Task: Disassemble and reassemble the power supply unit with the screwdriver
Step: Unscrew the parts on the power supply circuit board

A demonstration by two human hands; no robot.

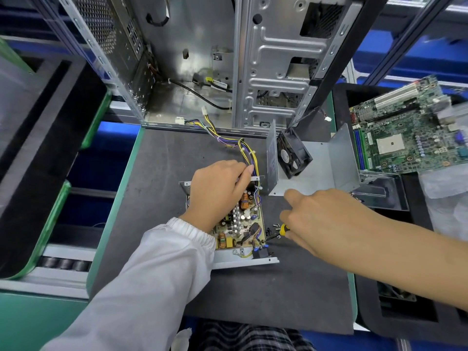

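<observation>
On the mat (162,173), one opened power supply (243,224), one screwdriver (281,230).

Electronics workshop, computer case (192,62) (gutted), motherboard (405,133)

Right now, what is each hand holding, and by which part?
The right hand grips the screwdriver by its yellow-and-black handle. The left hand rests on the open power supply, fingers at the wire bundle; an actual grip cannot be told.
</observation>
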